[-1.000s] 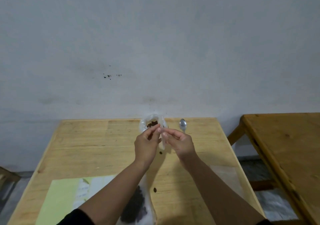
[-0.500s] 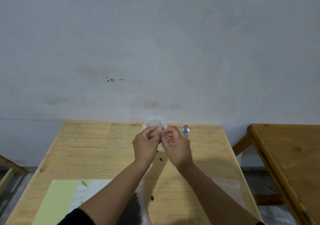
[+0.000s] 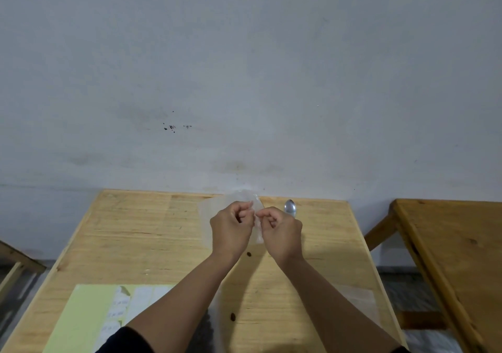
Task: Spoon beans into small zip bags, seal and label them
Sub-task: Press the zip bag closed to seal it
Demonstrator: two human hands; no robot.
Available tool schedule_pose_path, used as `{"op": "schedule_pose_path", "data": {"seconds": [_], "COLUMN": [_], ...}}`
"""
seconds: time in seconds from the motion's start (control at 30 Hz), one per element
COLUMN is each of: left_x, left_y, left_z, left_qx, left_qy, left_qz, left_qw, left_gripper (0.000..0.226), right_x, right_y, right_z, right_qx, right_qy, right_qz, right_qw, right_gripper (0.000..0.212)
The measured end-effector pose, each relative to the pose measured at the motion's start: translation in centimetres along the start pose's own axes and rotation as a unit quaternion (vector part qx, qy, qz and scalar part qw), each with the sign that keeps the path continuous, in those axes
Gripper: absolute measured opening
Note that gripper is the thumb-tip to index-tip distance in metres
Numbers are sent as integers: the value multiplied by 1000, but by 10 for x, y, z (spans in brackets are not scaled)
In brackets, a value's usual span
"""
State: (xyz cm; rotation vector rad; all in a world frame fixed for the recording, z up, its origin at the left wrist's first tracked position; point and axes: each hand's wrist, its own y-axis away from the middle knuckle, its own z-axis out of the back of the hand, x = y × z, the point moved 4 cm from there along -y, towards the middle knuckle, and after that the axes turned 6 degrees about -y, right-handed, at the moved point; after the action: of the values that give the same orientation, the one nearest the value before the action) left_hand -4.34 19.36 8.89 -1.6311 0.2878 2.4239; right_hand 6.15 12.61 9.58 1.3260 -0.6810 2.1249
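My left hand (image 3: 232,229) and my right hand (image 3: 281,231) are raised over the middle of the wooden table (image 3: 141,233), fingertips almost meeting. Both pinch the top edge of a small clear zip bag (image 3: 212,211), which hangs mostly behind the left hand. A metal spoon (image 3: 290,207) lies on the table just beyond my right hand, bowl pointing to the wall. Two loose brown beans (image 3: 248,254) lie on the wood between my forearms. The larger bag of beans (image 3: 206,322) is largely hidden under my left forearm.
A yellow-green sheet with white labels (image 3: 89,314) lies at the near left. A flat clear bag (image 3: 358,295) rests near the right edge. A second wooden table (image 3: 456,246) stands to the right across a gap. A grey wall backs the table.
My hands have come closer together on the bag's top edge. The beans seen inside the bag a second ago are hidden now. The camera tilted slightly.
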Motion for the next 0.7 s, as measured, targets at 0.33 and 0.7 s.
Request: {"op": "schedule_pose_path", "data": {"seconds": [0.33, 0.7], "left_x": [3, -1], "left_y": [6, -4], "left_z": [9, 29], "left_qx": [-38, -18], "left_qy": [-47, 17], "left_qz": [-7, -40], "left_qw": [998, 999], "left_gripper": [17, 13], "right_x": [0, 22], "right_y": [-10, -15], "right_z": [4, -13], "right_qx": [-31, 152], "right_qy": [51, 133], "right_qz": [-30, 8], "right_qw": [998, 979], "right_gripper": [23, 36]}}
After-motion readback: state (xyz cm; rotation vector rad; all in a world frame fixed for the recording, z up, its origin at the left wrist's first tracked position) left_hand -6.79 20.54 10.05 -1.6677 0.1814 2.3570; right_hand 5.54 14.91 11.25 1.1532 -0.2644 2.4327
